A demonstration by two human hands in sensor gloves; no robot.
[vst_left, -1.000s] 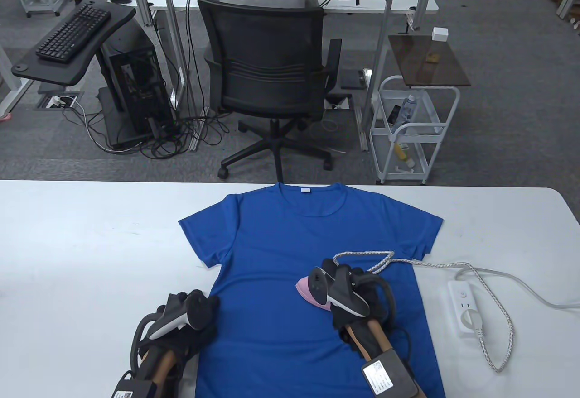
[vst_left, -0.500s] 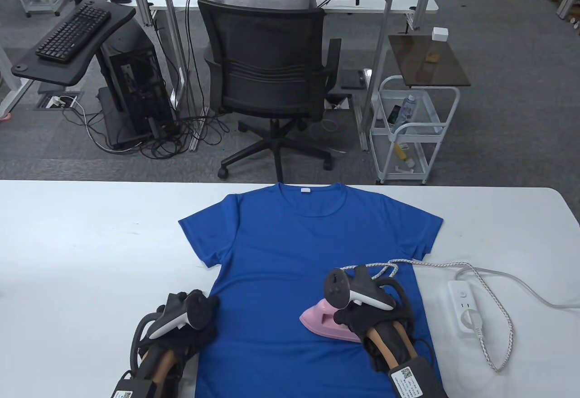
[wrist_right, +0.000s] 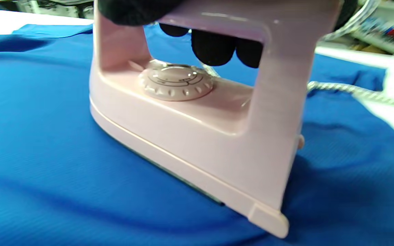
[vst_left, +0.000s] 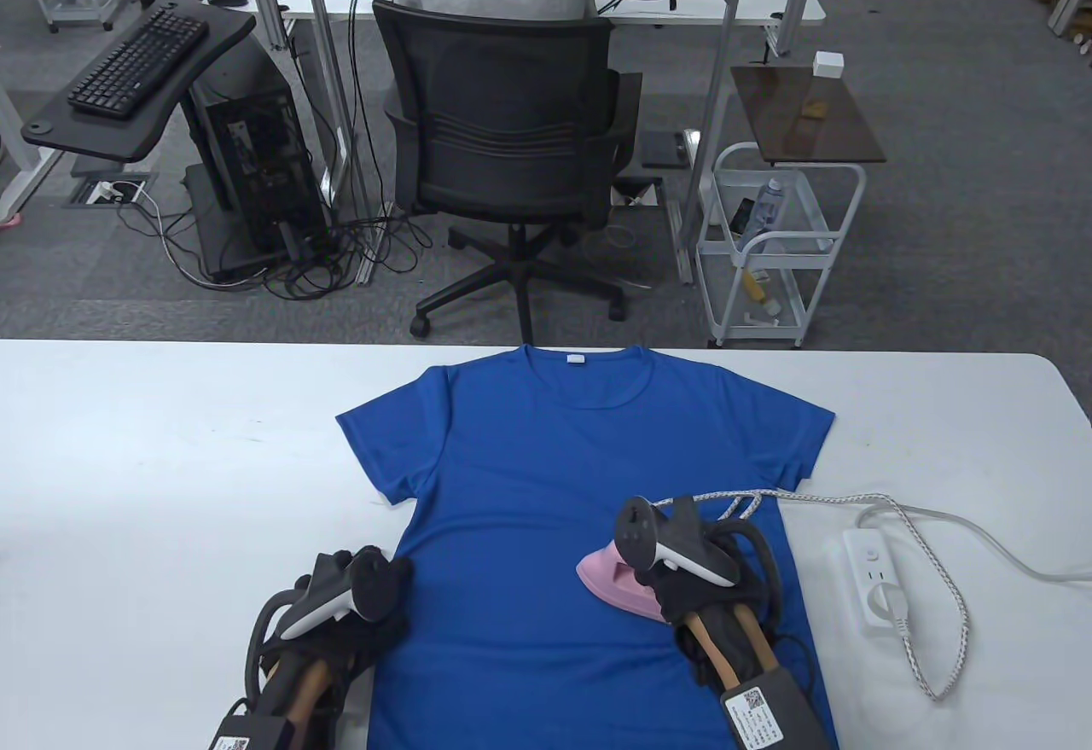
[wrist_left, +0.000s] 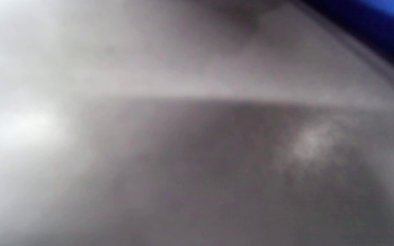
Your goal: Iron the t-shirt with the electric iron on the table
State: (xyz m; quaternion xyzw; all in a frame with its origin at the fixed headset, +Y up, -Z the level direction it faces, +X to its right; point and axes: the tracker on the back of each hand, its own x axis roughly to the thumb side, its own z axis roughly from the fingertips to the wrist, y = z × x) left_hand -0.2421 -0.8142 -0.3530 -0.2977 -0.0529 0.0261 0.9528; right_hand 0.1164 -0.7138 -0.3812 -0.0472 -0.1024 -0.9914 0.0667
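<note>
Pink iron [vst_left: 618, 584] pressed flat on blue t-shirt [vst_left: 554, 460] near the table's [vst_left: 171, 460] front edge.
Right hand [vst_left: 682, 592] grips the iron's handle, fingers [wrist_right: 213, 48] curled through it; left hand [vst_left: 358, 626] rests at the shirt's left hem, grip unclear. Broad bare table lies left. Left wrist view is blurred; wrist labels unreadable.

The upper half of the blue t-shirt [vst_left: 580, 443] lies flat and bare, open for a pass toward the collar. To its right, the braided cord [vst_left: 926, 562] loops across the table [vst_left: 171, 460] beside the white power strip [vst_left: 874, 584], crowding that side. The table's left stretch is free, apart from the left hand [vst_left: 363, 613] at the hem.
</note>
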